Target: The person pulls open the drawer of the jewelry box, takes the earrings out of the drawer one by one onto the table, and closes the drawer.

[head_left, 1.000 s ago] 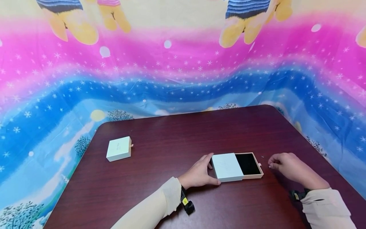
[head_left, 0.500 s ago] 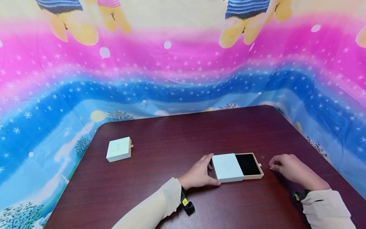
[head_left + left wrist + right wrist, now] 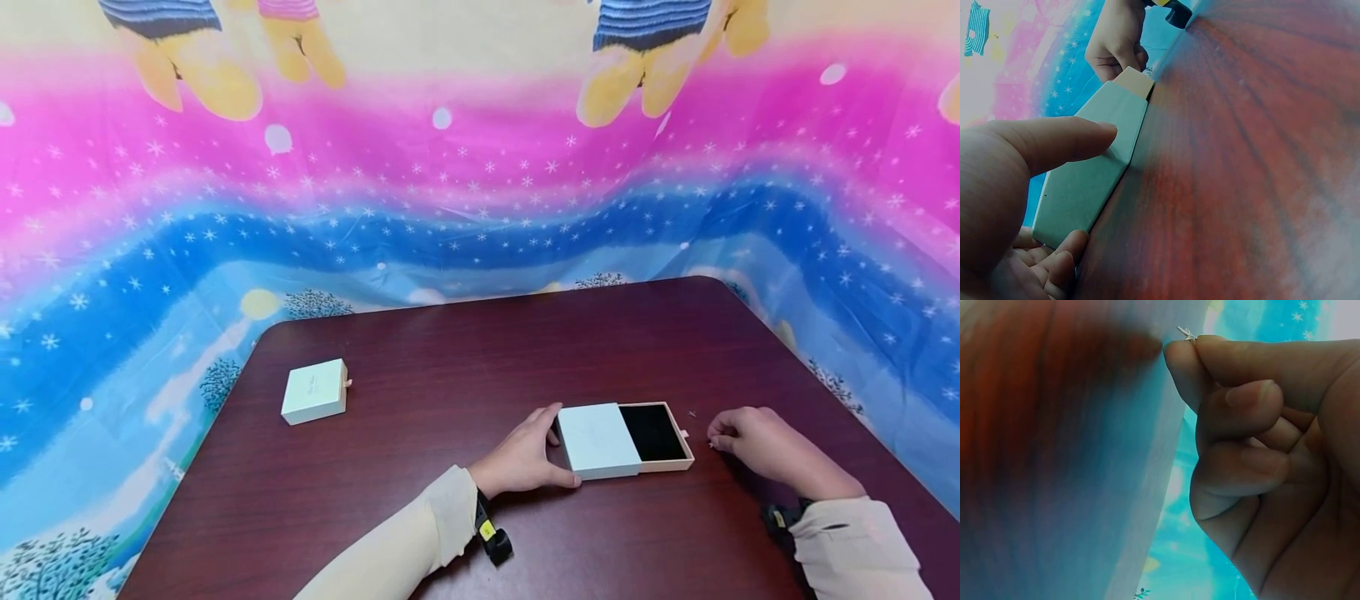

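A white drawer-style jewelry box (image 3: 600, 442) lies on the table, its cream inner tray (image 3: 667, 468) slid partly out to the right and showing a black lining. My left hand (image 3: 521, 454) grips the box's left end, thumb along the near side and fingers round the far end. To the right of the tray, my right hand (image 3: 772, 446) pinches a small silver star-shaped stud earring (image 3: 1189, 335) between thumb and forefinger, the other fingers curled in. A second tiny silver piece (image 3: 692, 413), probably alike, lies on the table between tray and hand.
Another white box (image 3: 315, 392), shut and with a small ribbon tab on its right side, stands at the table's far left. The dark red wooden table (image 3: 450, 367) has rounded back corners. A printed cloth (image 3: 450, 208) hangs behind it.
My right hand has shifted very slightly, still pinching the earring. The left hand and the jewelry box stay in place.
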{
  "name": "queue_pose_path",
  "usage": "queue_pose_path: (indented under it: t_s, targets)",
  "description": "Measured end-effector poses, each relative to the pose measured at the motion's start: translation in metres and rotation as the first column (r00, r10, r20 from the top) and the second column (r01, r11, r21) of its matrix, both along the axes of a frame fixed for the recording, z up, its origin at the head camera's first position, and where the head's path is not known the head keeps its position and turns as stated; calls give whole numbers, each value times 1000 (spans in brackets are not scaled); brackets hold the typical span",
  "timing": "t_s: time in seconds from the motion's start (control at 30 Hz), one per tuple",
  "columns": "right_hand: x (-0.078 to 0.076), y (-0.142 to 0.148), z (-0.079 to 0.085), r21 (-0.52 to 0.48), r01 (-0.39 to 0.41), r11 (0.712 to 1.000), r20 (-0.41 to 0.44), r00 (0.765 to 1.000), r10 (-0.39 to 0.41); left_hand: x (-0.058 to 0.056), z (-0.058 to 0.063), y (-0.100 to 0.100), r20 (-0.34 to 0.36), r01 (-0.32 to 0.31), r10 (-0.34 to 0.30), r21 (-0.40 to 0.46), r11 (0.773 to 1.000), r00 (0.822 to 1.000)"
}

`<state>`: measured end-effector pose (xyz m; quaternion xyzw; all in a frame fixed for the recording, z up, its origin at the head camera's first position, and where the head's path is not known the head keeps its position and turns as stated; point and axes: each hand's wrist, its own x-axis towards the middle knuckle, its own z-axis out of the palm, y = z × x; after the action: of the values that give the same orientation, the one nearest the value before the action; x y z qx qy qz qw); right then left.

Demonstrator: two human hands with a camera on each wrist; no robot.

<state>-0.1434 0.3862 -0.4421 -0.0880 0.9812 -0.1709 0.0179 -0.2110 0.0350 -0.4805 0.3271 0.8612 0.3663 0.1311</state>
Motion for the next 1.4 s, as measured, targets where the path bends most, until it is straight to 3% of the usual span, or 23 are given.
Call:
queue_pose_path:
  t_s: [1.4]
  targets:
    - [0, 0, -2, 13, 8, 1000, -53, 999, -7, 0, 1, 0, -12, -4, 4, -13, 1000, 1000]
